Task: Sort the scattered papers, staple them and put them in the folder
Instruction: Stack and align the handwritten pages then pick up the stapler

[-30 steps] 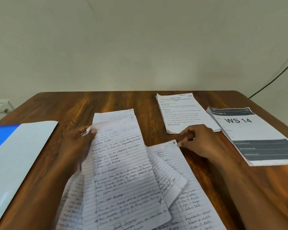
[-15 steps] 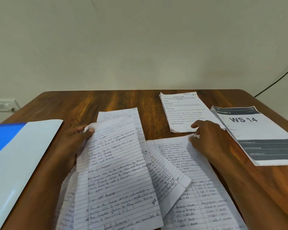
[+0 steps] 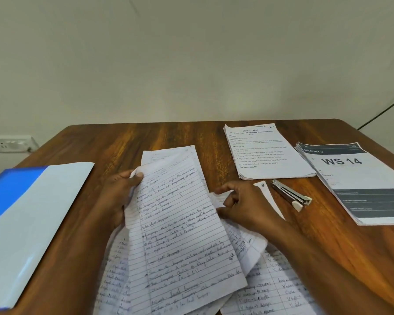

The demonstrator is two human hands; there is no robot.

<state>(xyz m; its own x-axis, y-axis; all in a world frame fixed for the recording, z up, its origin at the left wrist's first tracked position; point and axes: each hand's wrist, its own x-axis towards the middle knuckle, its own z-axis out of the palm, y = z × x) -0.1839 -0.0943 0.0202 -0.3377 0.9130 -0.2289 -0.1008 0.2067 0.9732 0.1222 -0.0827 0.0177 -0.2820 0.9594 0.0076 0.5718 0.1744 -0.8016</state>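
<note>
Several handwritten lined papers (image 3: 182, 235) lie fanned out on the wooden table (image 3: 100, 142) in front of me. My left hand (image 3: 120, 194) grips the top left corner of the uppermost sheet, thumb over its edge. My right hand (image 3: 243, 205) lies over the sheets to the right, fingers curled on the edge of a page beneath; a sheet corner marked 5 (image 3: 265, 192) sticks out past it. A metal stapler (image 3: 290, 194) lies on the table right of that hand. The blue and white folder (image 3: 30, 223) lies at the left.
A printed task sheet stack (image 3: 266, 153) and a booklet marked WS 14 (image 3: 359, 180) lie at the back right. A wall socket (image 3: 7, 144) sits at the left beyond the table edge. A black cable (image 3: 382, 110) runs down the wall at the right.
My right hand moved left from the far page corner onto the middle sheets, which uncovered the stapler. My left hand kept hold of the top sheet.
</note>
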